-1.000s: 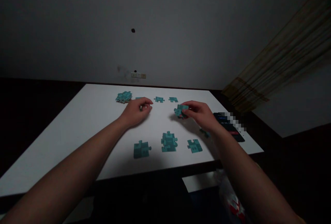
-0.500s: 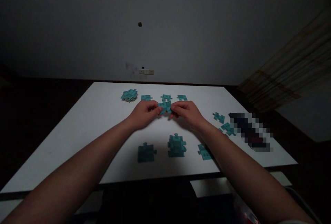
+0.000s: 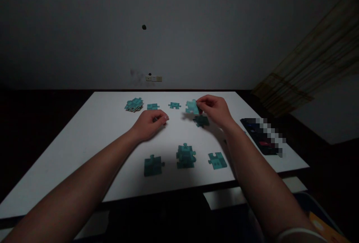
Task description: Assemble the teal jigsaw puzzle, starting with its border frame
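Observation:
My right hand point(image 3: 215, 109) pinches a teal jigsaw puzzle piece point(image 3: 192, 107) by its right edge and holds it above the white table. Below the held piece, a darker puzzle piece point(image 3: 201, 121) lies by my right fingers. My left hand point(image 3: 149, 125) rests low over the table with its fingers curled and thumb against them; nothing shows in it. Along the far side lie one piece point(image 3: 153, 107) just beyond my left hand and another piece point(image 3: 175, 105) between the hands.
A heap of puzzle pieces point(image 3: 134, 104) sits at the far left of the table point(image 3: 92, 138). Closer to me lie a left piece point(image 3: 153, 165), a small stack point(image 3: 185, 156) and a right piece point(image 3: 217, 160). A dark, partly blurred-out object point(image 3: 256, 134) lies at the right edge.
My left hand has let go of the puzzle piece that both hands held. My right hand has carried it rightward. The view has shifted slightly.

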`<state>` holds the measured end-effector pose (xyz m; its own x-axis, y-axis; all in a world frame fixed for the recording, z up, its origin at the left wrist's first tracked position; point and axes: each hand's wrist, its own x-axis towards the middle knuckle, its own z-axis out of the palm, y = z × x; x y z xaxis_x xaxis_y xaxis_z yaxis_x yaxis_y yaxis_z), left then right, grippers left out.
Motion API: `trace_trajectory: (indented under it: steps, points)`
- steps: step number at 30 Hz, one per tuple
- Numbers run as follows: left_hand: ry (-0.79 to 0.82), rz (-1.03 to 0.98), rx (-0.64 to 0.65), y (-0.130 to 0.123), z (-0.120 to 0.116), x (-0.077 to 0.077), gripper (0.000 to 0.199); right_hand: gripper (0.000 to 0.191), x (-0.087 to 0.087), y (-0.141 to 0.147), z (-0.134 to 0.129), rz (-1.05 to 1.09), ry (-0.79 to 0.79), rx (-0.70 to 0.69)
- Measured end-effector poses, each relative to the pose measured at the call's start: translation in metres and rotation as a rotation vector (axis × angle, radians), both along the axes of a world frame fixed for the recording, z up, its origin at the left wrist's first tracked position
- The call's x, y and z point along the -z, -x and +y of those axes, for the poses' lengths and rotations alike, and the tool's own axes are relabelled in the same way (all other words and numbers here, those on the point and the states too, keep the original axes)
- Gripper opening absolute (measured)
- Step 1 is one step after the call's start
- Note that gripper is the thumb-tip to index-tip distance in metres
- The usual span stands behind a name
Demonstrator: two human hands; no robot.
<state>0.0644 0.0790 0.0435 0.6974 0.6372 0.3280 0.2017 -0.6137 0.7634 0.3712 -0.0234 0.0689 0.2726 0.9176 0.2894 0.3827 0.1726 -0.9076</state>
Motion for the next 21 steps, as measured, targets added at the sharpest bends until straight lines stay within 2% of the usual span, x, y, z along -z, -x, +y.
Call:
trace_trajectory:
  steps: [3, 6, 12, 16, 21]
  points:
    - [-0.041, 0.024, -0.003, 0.001, 0.000, 0.000, 0.029, 0.024, -0.003, -0.036, -0.010, -0.143, 0.203, -0.064]
    - [-0.077, 0.055, -0.006, 0.002, 0.000, -0.001, 0.029, 0.019, -0.001, -0.056, -0.017, -0.267, 0.324, -0.044]
    - [-0.123, 0.038, -0.020, 0.003, 0.000, -0.001, 0.029, 0.014, -0.002, -0.052, -0.020, -0.635, 0.422, -0.022]
    - [-0.169, 0.004, -0.061, 0.006, 0.003, 0.002, 0.029, 0.023, -0.010, -0.055, -0.028, -0.707, 0.471, 0.053]
    - [-0.202, 0.012, -0.066, 0.007, 0.006, 0.004, 0.028, 0.028, -0.019, -0.077, -0.055, -0.776, 0.626, 0.161]
